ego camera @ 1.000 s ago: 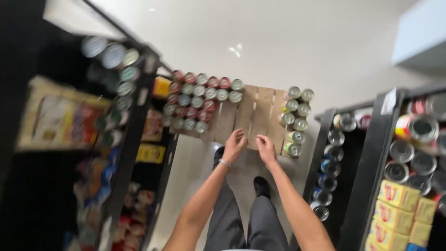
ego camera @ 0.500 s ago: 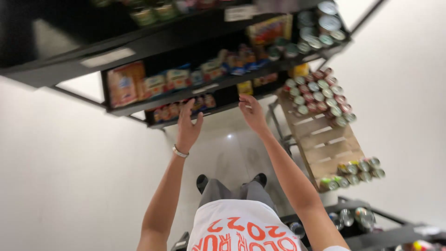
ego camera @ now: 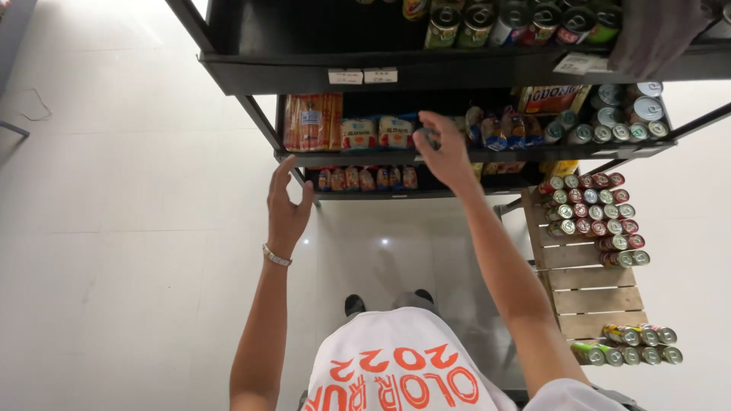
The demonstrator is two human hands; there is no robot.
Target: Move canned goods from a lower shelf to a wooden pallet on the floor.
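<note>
I look down over a black shelf rack (ego camera: pixel 320 76) stocked with packets and cans. My right hand (ego camera: pixel 444 152) reaches to the front edge of the middle shelf, its fingers curled around a small packet (ego camera: pixel 430 137) among white and blue snack packets (ego camera: pixel 378 132). My left hand (ego camera: pixel 287 205) hovers lower and to the left, fingers spread, holding nothing, in front of the bottom shelf with small red packets (ego camera: pixel 365 178). A bracelet sits on the left wrist.
A wooden pallet (ego camera: pixel 586 293) to the right carries rows of red-topped cans (ego camera: pixel 594 217) and green cans (ego camera: pixel 632 346). Cans line the top shelf (ego camera: pixel 518 19). An orange packet (ego camera: pixel 312 122) stands at the middle shelf's left. White tile floor lies to the left.
My view has swung from the pallet of cans to the shelf rack. Both hands have moved up to the shelves, and the right hand has reached the middle shelf's packets.
</note>
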